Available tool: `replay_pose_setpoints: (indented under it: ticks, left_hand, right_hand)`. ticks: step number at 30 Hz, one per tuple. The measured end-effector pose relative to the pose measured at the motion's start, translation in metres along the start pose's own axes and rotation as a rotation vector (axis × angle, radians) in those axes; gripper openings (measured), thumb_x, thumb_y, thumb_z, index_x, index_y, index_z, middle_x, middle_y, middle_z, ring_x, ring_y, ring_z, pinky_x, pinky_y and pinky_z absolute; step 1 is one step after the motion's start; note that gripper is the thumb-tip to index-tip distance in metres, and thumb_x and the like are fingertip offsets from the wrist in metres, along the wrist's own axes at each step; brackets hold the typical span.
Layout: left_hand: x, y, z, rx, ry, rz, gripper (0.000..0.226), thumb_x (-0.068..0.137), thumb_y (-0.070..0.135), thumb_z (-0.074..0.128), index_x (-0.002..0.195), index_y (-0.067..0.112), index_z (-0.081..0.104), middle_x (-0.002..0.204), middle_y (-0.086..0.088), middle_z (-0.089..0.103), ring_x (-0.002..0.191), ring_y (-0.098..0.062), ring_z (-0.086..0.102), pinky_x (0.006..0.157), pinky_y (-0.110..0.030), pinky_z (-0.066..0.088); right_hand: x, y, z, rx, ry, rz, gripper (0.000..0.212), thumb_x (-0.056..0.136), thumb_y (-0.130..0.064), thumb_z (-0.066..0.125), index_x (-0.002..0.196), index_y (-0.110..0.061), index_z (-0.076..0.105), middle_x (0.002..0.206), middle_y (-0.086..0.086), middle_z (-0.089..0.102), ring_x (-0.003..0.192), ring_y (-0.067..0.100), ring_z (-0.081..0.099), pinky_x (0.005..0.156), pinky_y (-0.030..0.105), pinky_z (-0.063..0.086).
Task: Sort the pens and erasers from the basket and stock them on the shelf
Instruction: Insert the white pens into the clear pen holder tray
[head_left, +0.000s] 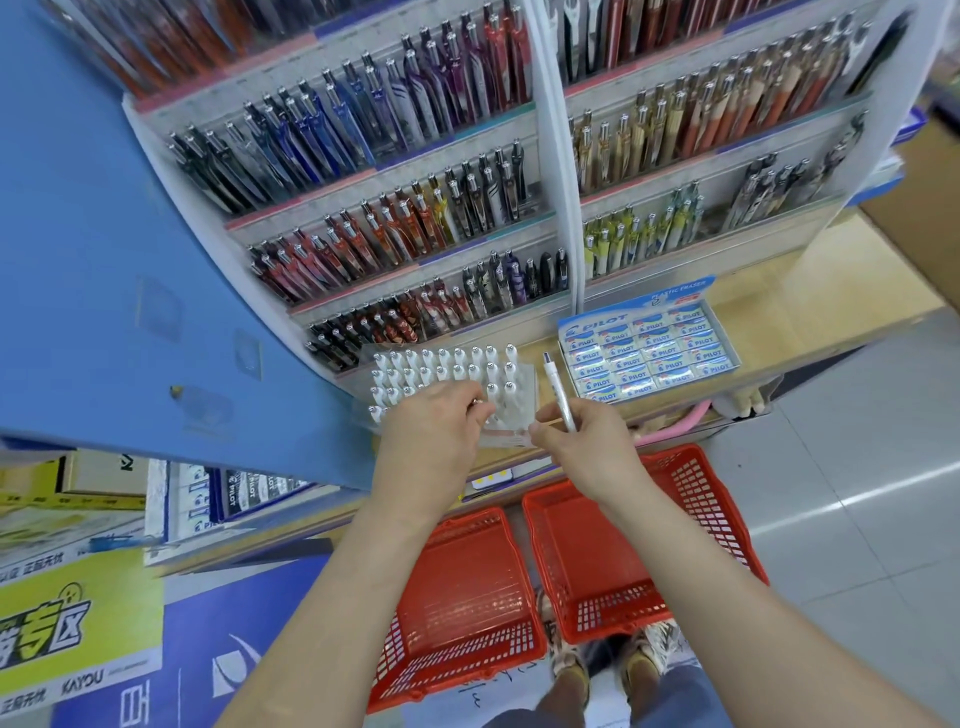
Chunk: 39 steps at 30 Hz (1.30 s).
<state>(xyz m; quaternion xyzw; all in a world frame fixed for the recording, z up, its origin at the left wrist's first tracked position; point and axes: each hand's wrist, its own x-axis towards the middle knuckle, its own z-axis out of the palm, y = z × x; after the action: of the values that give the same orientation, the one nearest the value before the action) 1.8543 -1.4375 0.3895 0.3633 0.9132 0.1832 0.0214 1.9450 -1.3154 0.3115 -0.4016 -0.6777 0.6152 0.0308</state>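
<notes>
My right hand (579, 441) holds a white pen (558, 395) upright, its dark tip pointing toward the shelf. My left hand (436, 421) has its fingers curled over the clear tray of white pens (452, 371) on the shelf ledge, pinching something small and shiny that I cannot make out. To the right of the tray stands a blue and white box of Pilot erasers (649, 353), full. Two red baskets sit on the floor below my arms: the left basket (462, 597) and the right basket (639, 545) both look empty.
Tiered racks of coloured pens (395, 208) fill the display above the ledge. A blue panel (104, 260) stands at the left. Boxes and printed signs (78, 623) lie low left. Grey floor tiles (857, 467) spread to the right. My shoes (613, 660) show beneath the baskets.
</notes>
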Motion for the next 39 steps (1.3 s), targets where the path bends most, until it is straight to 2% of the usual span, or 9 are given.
replay_pose_setpoints:
  ticks: [11,16,21,23,25,27,31,35,39]
  left_hand:
    - [0.010,0.000,0.008,-0.029,-0.085,-0.055,0.014,0.085,0.024,0.066,0.086,0.014,0.075,0.080,0.001,0.059,0.080,-0.018,0.057,0.068,-0.022,0.034]
    - [0.009,0.000,0.010,0.028,-0.103,-0.047,0.015,0.086,0.027,0.064,0.089,0.016,0.073,0.078,0.008,0.046,0.085,-0.016,0.051,0.069,-0.021,0.027]
    - [0.009,0.001,0.009,0.059,-0.123,-0.054,0.017,0.087,0.029,0.062,0.092,0.016,0.072,0.084,0.003,0.055,0.091,-0.019,0.053,0.073,-0.027,0.035]
    - [0.010,0.003,0.006,0.076,-0.161,-0.063,0.018,0.088,0.031,0.061,0.094,0.018,0.071,0.085,0.006,0.053,0.094,-0.018,0.053,0.074,-0.027,0.035]
    - [0.010,0.005,0.003,0.088,-0.183,-0.097,0.021,0.087,0.037,0.062,0.097,0.020,0.071,0.086,0.006,0.055,0.092,-0.017,0.055,0.075,-0.028,0.038]
    - [0.007,0.009,-0.003,-0.023,-0.131,-0.177,0.023,0.086,0.041,0.063,0.099,0.023,0.070,0.082,0.007,0.062,0.082,-0.015,0.058,0.074,-0.030,0.045]
    - [0.007,0.028,-0.024,-0.700,-0.115,-0.379,0.010,0.088,0.029,0.064,0.094,0.024,0.070,0.078,-0.003,0.069,0.061,-0.010,0.063,0.064,-0.030,0.055]
    - [0.008,0.037,-0.037,-0.860,-0.166,-0.437,0.006,0.084,0.009,0.068,0.090,0.008,0.070,0.070,-0.010,0.069,0.059,-0.013,0.064,0.060,-0.023,0.055]
    - [0.006,0.028,-0.042,-1.033,-0.162,-0.531,0.009,0.083,0.004,0.068,0.091,0.003,0.070,0.072,-0.010,0.070,0.065,-0.016,0.066,0.066,-0.024,0.057]
  right_hand:
    - [-0.001,0.001,0.002,0.076,-0.002,0.044,0.010,0.079,-0.016,0.073,0.083,-0.009,0.067,0.060,0.002,0.056,0.052,0.015,0.049,0.054,0.026,0.039]
    - [-0.005,-0.002,0.001,0.046,0.007,0.045,0.011,0.080,-0.016,0.071,0.088,-0.010,0.068,0.068,0.005,0.062,0.066,0.024,0.062,0.060,0.028,0.044]
    - [-0.012,-0.009,-0.003,0.211,-0.031,0.106,0.015,0.088,-0.013,0.055,0.082,-0.004,0.065,0.086,0.005,0.062,0.069,0.023,0.054,0.060,0.030,0.036]
    - [-0.019,-0.014,-0.010,0.315,-0.061,0.123,0.023,0.094,-0.014,0.048,0.090,0.001,0.064,0.094,0.000,0.064,0.073,0.024,0.056,0.057,0.027,0.036]
    - [-0.029,-0.019,-0.018,0.377,-0.161,0.069,0.024,0.099,-0.018,0.044,0.103,-0.006,0.064,0.080,0.002,0.059,0.066,0.020,0.054,0.051,0.023,0.037]
    - [-0.037,-0.023,-0.026,0.359,-0.273,-0.019,0.021,0.100,-0.022,0.046,0.109,-0.015,0.064,0.067,0.006,0.050,0.050,0.013,0.045,0.045,0.020,0.033]
    - [-0.039,-0.027,-0.034,0.254,-0.395,-0.148,0.022,0.098,-0.022,0.050,0.108,-0.013,0.068,0.058,-0.001,0.044,0.046,0.005,0.034,0.044,0.014,0.029]
    - [-0.040,-0.027,-0.039,0.234,-0.438,-0.159,0.023,0.098,-0.016,0.052,0.115,-0.017,0.067,0.065,0.001,0.044,0.054,0.008,0.036,0.051,0.019,0.031]
    - [-0.036,-0.026,-0.042,0.213,-0.321,-0.227,0.024,0.088,-0.012,0.067,0.108,-0.023,0.072,0.073,0.009,0.049,0.067,0.018,0.043,0.063,0.027,0.036]
